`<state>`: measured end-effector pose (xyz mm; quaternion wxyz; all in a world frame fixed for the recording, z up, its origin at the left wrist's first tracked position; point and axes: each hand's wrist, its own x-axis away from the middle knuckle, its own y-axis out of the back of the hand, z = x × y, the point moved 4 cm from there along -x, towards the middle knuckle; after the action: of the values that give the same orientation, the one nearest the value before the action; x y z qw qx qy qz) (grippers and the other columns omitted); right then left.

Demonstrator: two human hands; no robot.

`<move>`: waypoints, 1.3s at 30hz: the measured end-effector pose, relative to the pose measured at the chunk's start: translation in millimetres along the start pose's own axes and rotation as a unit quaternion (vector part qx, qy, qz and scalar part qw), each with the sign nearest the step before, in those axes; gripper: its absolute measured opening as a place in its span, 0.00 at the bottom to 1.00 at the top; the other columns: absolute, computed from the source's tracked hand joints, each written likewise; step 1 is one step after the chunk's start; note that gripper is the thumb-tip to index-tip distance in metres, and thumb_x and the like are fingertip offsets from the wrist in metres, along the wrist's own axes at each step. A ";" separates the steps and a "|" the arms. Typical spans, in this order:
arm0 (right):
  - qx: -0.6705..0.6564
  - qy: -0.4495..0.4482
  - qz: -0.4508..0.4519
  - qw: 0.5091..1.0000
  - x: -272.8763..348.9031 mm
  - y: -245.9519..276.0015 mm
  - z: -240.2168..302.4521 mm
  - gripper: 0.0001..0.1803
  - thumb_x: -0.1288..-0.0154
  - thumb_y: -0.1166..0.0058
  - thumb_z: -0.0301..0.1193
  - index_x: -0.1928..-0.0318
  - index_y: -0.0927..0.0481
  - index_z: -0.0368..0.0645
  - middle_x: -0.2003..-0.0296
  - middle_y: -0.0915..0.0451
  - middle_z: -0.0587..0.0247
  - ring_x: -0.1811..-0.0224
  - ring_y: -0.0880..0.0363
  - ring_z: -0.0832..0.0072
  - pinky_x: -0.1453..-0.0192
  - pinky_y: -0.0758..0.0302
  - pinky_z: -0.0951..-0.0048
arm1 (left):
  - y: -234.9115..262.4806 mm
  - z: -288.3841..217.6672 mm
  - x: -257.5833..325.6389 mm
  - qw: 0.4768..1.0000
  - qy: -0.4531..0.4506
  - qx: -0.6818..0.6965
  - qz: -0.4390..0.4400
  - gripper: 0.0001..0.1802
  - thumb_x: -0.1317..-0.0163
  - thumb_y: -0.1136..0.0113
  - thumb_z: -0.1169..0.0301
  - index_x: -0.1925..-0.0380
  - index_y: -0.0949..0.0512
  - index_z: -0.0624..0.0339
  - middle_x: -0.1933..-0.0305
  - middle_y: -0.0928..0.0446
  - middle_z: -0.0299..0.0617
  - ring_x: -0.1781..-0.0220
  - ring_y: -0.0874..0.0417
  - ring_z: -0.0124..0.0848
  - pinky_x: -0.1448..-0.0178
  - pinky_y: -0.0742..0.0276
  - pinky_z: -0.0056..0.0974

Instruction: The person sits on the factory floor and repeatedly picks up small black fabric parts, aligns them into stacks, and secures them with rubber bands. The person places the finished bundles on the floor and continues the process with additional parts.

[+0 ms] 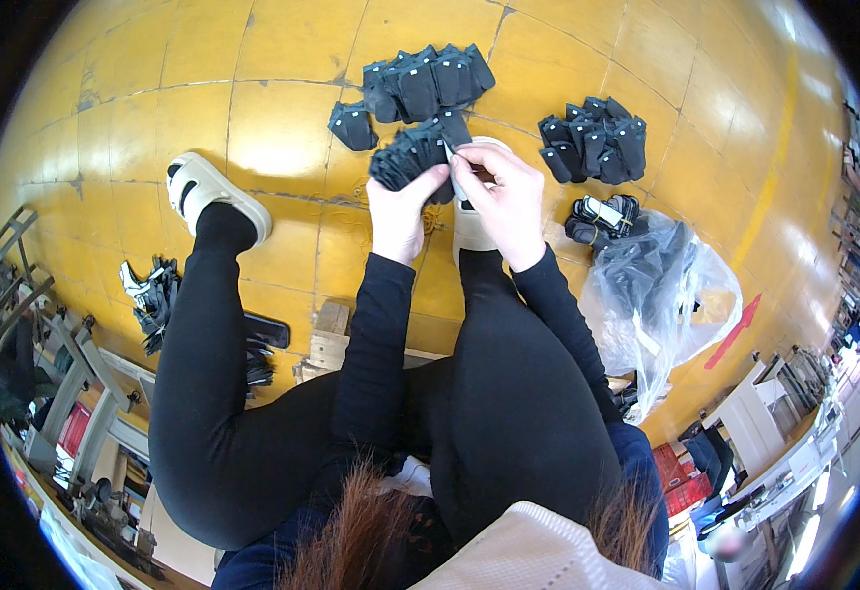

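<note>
My left hand point(398, 218) is closed around a thick bundle of dark fabric pieces point(405, 157), stacked side by side and held above the floor. They look like small folded garments, but the exact kind is unclear. Against the bundle's right side, my right hand point(499, 192) pinches a thin pale strip point(452, 157). Whether that strip is loose or part of a piece cannot be made out. Just beyond the bundle lies a pile of similar dark pieces point(420, 84) with small white marks. A smaller group point(352, 126) rests to its left.
Another dark pile point(597, 143) lies on the yellow tiled floor point(283, 118) to the right. Nearer are a banded bundle point(607, 218) and a clear plastic bag point(676, 295) with dark contents. At left are a black-and-white heap point(155, 300) and a phone-like dark slab point(269, 329).
</note>
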<state>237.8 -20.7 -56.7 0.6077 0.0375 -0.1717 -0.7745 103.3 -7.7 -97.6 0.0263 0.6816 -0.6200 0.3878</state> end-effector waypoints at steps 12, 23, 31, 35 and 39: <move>0.465 0.025 -0.249 0.849 -10.5 119.8 -98.3 0.08 0.40 0.40 0.30 0.67 0.16 0.36 0.61 0.16 0.58 0.61 0.17 0.64 0.55 0.22 0.69 | 4.8 7.3 0.5 0.992 0.112 0.064 0.000 0.19 0.43 0.44 0.79 0.49 0.27 0.68 0.52 0.20 0.51 0.52 0.16 0.40 0.51 0.16 0.41; -0.056 -0.071 -0.014 0.996 -0.3 32.5 -47.8 0.08 0.40 0.40 0.24 0.61 0.17 0.36 0.63 0.19 0.59 0.62 0.20 0.75 0.56 0.24 0.77 | 3.6 17.0 0.0 0.998 0.055 -0.018 0.027 0.16 0.48 0.39 0.82 0.56 0.21 0.67 0.59 0.18 0.42 0.60 0.17 0.29 0.54 0.20 0.33; -0.145 -0.067 0.041 0.986 -9.1 -8.0 -17.0 0.08 0.46 0.36 0.24 0.66 0.19 0.36 0.72 0.21 0.63 0.68 0.23 0.83 0.64 0.26 0.80 | 9.6 7.2 -3.1 0.999 0.042 0.024 0.019 0.15 0.49 0.38 0.85 0.59 0.20 0.66 0.60 0.18 0.39 0.61 0.17 0.27 0.54 0.21 0.31; -0.058 -0.093 0.023 0.994 -10.8 -8.8 -27.3 0.07 0.47 0.37 0.24 0.67 0.20 0.35 0.74 0.20 0.64 0.72 0.23 0.83 0.66 0.26 0.80 | 15.6 8.6 -4.8 0.998 0.038 -0.008 -0.052 0.17 0.46 0.44 0.82 0.54 0.23 0.65 0.56 0.19 0.42 0.58 0.17 0.30 0.55 0.19 0.35; -0.076 -0.107 -0.006 0.991 -28.6 -15.9 -51.2 0.06 0.47 0.39 0.24 0.70 0.21 0.34 0.78 0.20 0.68 0.75 0.23 0.82 0.68 0.26 0.80 | 23.2 -3.9 -8.4 0.998 -0.003 0.029 -0.054 0.20 0.45 0.45 0.76 0.49 0.27 0.64 0.54 0.20 0.47 0.55 0.17 0.35 0.55 0.18 0.37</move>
<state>244.1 -1.4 -114.0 0.5821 -0.0908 -0.1763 -0.7886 81.9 -4.0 -109.9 0.0256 0.7158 -0.5707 0.4016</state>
